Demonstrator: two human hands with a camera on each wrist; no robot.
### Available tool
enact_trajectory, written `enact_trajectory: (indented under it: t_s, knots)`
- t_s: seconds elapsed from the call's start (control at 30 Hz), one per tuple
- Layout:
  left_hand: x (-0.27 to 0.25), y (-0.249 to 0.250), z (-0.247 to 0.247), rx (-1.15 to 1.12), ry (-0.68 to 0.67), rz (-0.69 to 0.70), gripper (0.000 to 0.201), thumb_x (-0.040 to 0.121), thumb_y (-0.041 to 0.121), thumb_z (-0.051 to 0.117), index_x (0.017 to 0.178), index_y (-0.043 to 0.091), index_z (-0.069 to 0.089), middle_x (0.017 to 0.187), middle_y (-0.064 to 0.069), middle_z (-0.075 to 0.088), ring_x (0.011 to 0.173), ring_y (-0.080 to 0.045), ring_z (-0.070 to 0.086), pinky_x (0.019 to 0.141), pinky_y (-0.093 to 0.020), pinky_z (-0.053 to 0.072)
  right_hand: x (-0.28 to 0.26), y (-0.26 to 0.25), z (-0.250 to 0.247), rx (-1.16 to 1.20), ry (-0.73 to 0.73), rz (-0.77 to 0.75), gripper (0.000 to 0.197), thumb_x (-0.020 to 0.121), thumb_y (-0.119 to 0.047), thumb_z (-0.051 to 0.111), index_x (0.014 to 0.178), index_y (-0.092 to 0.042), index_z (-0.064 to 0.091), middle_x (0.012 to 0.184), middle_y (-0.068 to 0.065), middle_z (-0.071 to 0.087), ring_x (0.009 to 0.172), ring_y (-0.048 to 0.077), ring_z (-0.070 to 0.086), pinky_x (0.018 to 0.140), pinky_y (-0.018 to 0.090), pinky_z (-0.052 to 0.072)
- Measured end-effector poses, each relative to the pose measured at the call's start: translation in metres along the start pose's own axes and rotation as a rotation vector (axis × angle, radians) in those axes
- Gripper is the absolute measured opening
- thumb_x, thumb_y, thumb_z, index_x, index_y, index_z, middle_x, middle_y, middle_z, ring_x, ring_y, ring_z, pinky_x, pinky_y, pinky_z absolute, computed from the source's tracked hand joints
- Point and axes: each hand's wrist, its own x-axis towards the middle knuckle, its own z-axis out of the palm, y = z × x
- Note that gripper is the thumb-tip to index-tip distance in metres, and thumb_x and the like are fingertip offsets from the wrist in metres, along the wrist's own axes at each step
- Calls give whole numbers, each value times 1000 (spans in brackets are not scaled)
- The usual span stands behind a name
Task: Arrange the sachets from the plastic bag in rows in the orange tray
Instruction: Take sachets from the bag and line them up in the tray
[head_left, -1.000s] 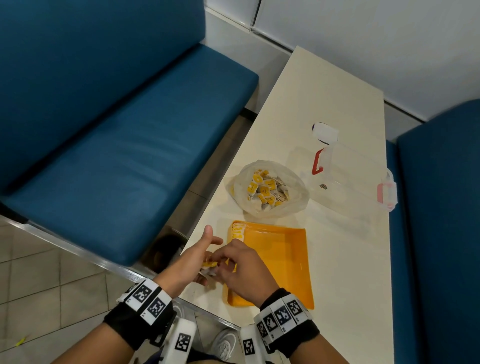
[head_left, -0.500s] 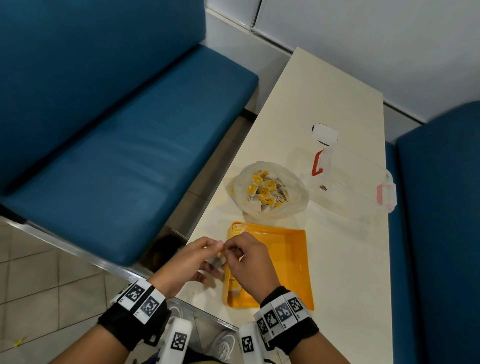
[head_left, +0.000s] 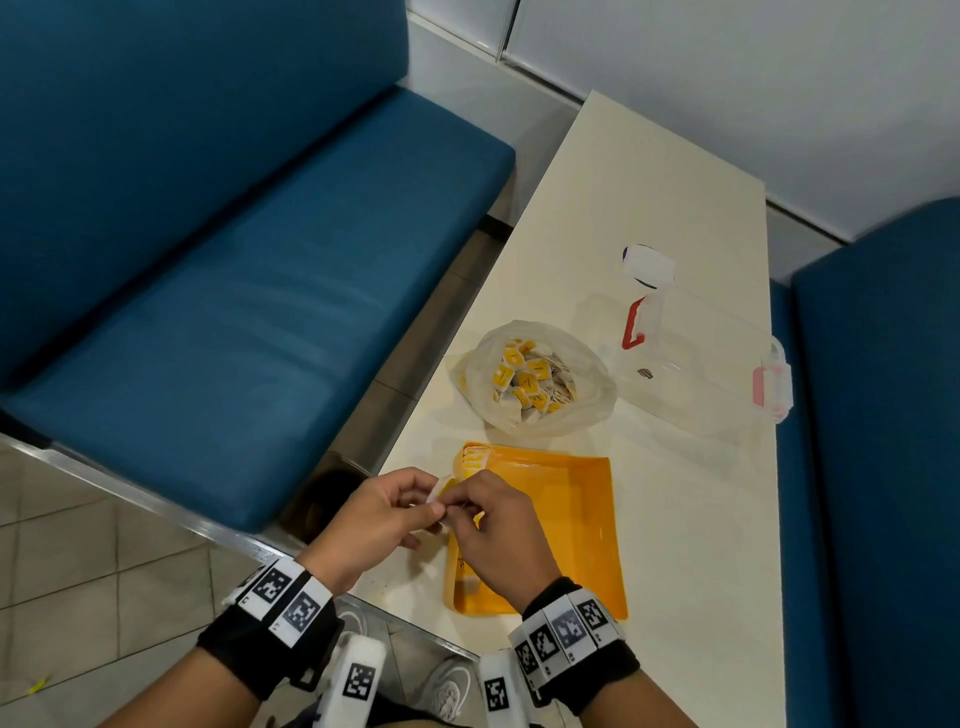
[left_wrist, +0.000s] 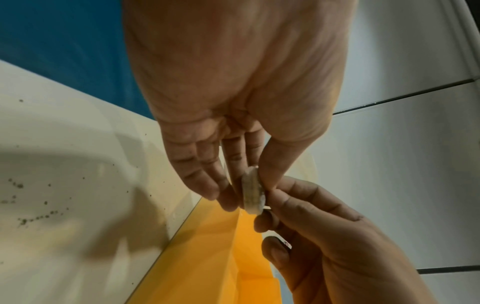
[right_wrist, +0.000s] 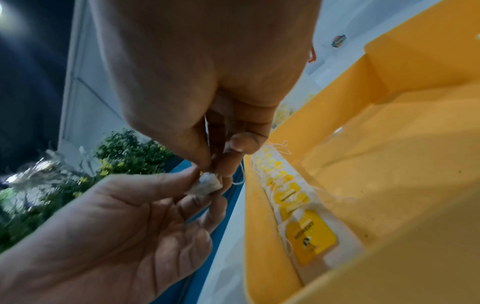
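I observe my left hand (head_left: 382, 512) and right hand (head_left: 493, 530) both pinching one white sachet (left_wrist: 252, 192) above the orange tray's (head_left: 587, 525) left rim. A row of sachets (right_wrist: 288, 195) lines that wall; the plastic bag (head_left: 535, 376) lies just beyond the tray.

An eatery booth is suggested by blue padded benches (head_left: 249, 291) set either side of a narrow cream table (head_left: 639, 208) against a white wall (head_left: 727, 78).

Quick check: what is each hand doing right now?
Left hand: pinches the sachet.
Right hand: pinches the same sachet from the other side.
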Motion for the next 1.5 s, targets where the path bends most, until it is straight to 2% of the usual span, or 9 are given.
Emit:
enact_trajectory:
  t_s: [0.2, 0.4, 0.63, 0.77, 1.0, 1.13, 1.23, 1.33, 1.5]
  knots:
    - [2, 0, 4, 37, 29, 30, 10, 94, 9, 70, 104, 10, 72, 97, -17, 75, 84, -17, 72, 70, -33, 53, 6, 4, -11, 157, 80, 253, 31, 81, -18, 77, 107, -27, 63, 104, -6, 61, 74, 7, 56, 69, 16, 49]
    - [3, 5, 7, 97, 33, 83, 5, 92, 15, 73, 97, 14, 74, 92, -9, 77, 85, -20, 73, 68, -30, 53, 7, 4, -18, 291, 64, 293, 7, 83, -14, 77, 84, -13, 70, 82, 4, 72, 74, 27, 66, 69, 38, 55]
    - [5, 7, 11, 195, 48, 76, 8, 91, 13, 74, 95, 20, 73, 92, -3, 77, 82, -17, 71, 67, -30, 54, 4, 0, -23, 361, 84, 319, 9, 85, -6, 74, 86, -2, 66, 73, 14, 71, 58, 15, 65, 58, 26, 53]
    - [5, 3, 10, 287, 106, -16, 12, 90, 21, 75, 101, 22, 68, 86, -4, 75, 79, -17, 74, 65, -30, 57, 1, 9, -36, 287, 46, 368, 10, 87, -10, 73, 88, -4, 66, 69, 15, 71, 53, 9, 63, 51, 16, 43]
    - [-2, -7, 15, 359, -44, -222, 43, 83, 36, 82, 113, 24, 54, 90, -9, 75, 70, -19, 75, 61, -29, 57, -20, 35, -45, 128, -186, 496, 6, 88, -9, 67, 86, -9, 61, 68, 14, 72, 55, 14, 64, 48, 24, 44]
    - [-3, -10, 20, 365, -62, -233, 40, 87, 31, 79, 115, 21, 52, 91, -13, 75, 75, -26, 76, 66, -34, 61, -28, 41, -34, 57, -309, 541, 7, 87, -10, 69, 86, -12, 62, 65, 7, 70, 52, 9, 63, 48, 20, 43]
    - [-4, -9, 23, 323, -60, -250, 37, 89, 28, 77, 116, 19, 53, 92, -18, 75, 79, -32, 76, 68, -36, 61, -28, 42, -20, 25, -369, 544, 10, 85, -8, 70, 84, -15, 62, 68, 6, 71, 58, 14, 68, 56, 26, 52]
    - [-4, -9, 25, 301, -60, -263, 33, 90, 26, 75, 115, 19, 54, 91, -19, 75, 80, -32, 76, 69, -35, 62, -27, 42, -9, -55, -392, 497, 15, 84, -8, 68, 79, -20, 60, 72, 9, 71, 65, 19, 71, 67, 37, 58]
    - [-4, -8, 25, 304, -69, -270, 29, 93, 23, 72, 115, 19, 54, 89, -18, 76, 77, -29, 77, 71, -37, 64, -23, 43, 0, -159, -322, 483, 23, 81, -9, 66, 72, -27, 54, 71, -1, 62, 70, 23, 71, 59, 32, 52]
